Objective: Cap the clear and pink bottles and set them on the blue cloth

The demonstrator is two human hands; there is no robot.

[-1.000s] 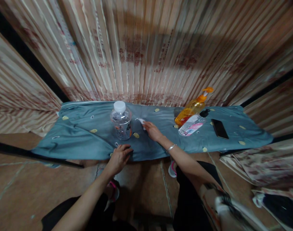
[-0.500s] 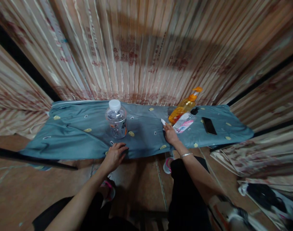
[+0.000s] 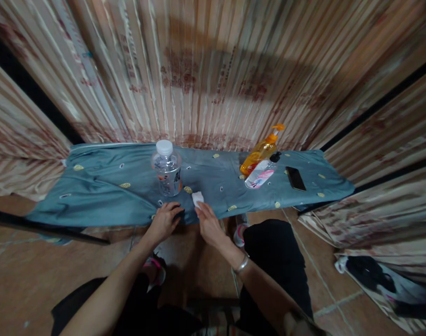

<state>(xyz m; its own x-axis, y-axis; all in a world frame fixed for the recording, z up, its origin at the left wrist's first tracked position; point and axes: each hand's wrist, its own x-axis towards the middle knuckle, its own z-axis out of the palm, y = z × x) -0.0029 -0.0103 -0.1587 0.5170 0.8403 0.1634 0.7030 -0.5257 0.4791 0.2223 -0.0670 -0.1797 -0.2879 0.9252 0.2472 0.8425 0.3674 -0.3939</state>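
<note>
My right hand (image 3: pixel 209 225) pinches a small white folded tissue (image 3: pixel 198 198) above the front edge of a blue-grey cloth (image 3: pixel 104 191). My left hand (image 3: pixel 166 219) rests at the same front edge, fingers loosely bent and apart, with nothing in it. Just behind my left hand stands a clear plastic bottle (image 3: pixel 167 175) with a white cap, upright and apart from my fingers. Farther right, an orange pump bottle (image 3: pixel 259 157) leans beside a clear bottle with a pink label and black cap (image 3: pixel 261 174).
A black phone (image 3: pixel 296 178) lies on the cloth at the right. Striped curtains (image 3: pixel 199 70) hang behind and at both sides, with dark metal bars (image 3: pixel 38 88) in front of them. Below is a tiled floor (image 3: pixel 324 252); a bag with dark items (image 3: pixel 377 280) lies at the lower right.
My right hand has moved left with the tissue, away from the pump bottle and towards my left hand. My left hand has stayed near the clear bottle. The view has shifted slightly.
</note>
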